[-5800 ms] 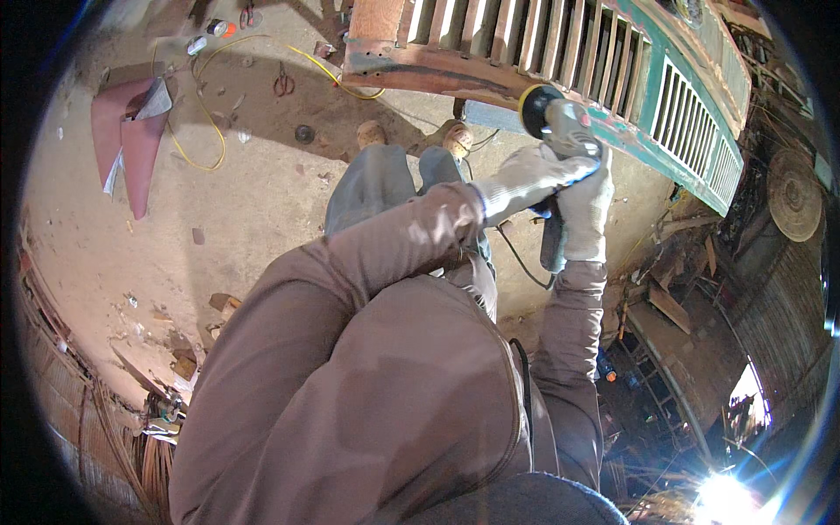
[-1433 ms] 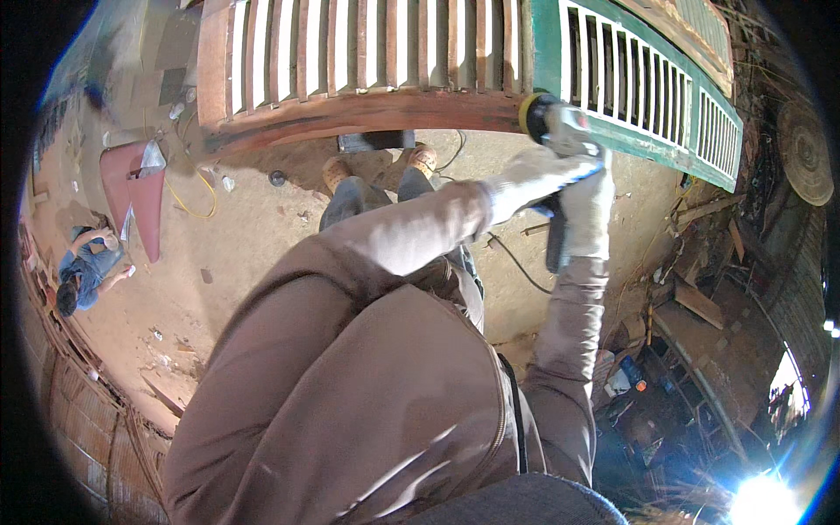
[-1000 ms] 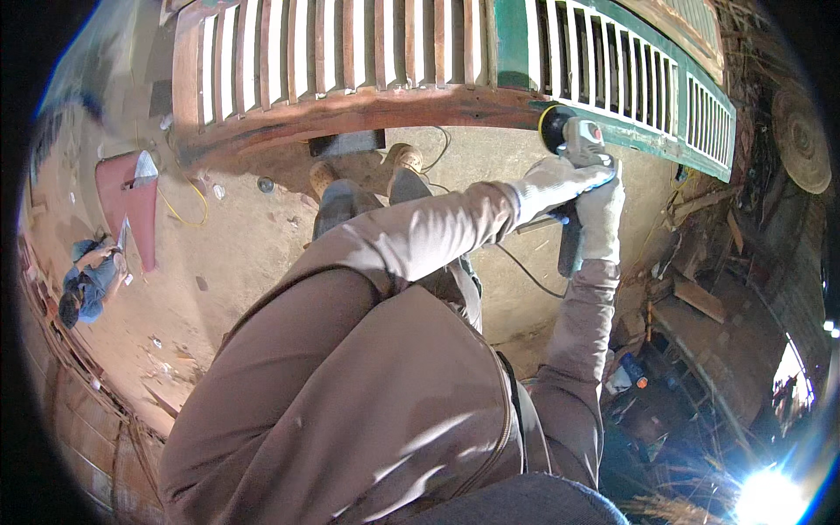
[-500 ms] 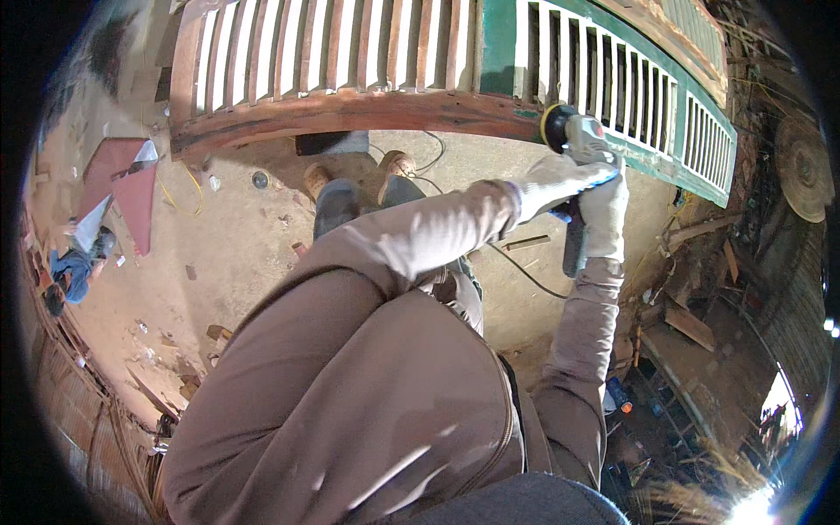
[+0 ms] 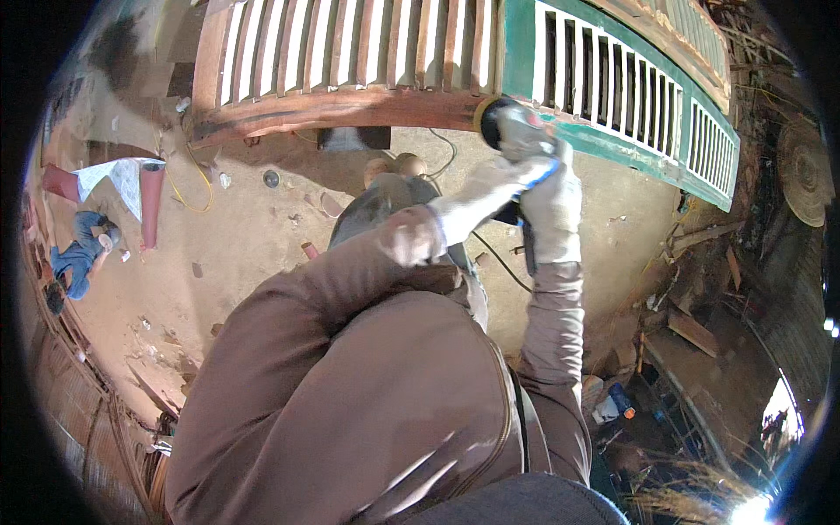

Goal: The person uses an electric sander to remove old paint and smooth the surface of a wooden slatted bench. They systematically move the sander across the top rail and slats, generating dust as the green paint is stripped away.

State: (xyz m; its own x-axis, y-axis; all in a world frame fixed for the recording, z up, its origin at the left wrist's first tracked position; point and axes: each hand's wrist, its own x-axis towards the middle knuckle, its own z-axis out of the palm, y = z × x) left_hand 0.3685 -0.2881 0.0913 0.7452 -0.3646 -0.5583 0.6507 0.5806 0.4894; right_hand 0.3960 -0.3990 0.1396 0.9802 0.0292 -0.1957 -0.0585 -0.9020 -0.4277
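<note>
Both hands, in white work gloves, grip an angle grinder (image 5: 525, 136) fitted with a round disc. My left hand (image 5: 490, 191) is wrapped round its front part, behind the disc. Farther back, my right hand (image 5: 555, 214) closes round the body. The disc meets the near rail of a long slatted wooden frame (image 5: 341, 109), close to where bare reddish-brown wood borders green paint. The green part (image 5: 612, 144) has white slats and stretches to the right. My gloves hide much of the grinder's body.
A dark cord (image 5: 503, 262) trails from the grinder over the floor, near my feet. At far left a person in blue (image 5: 77, 258) is beside reddish and white sheets (image 5: 149, 201). Wood offcuts (image 5: 691, 332) and clutter lie at right. Bright light glares lower right.
Both hands and the grinder have moved left along the near rail, from the green section to the border with the bare wood. The person at far left has shifted, as have the sheets there.
</note>
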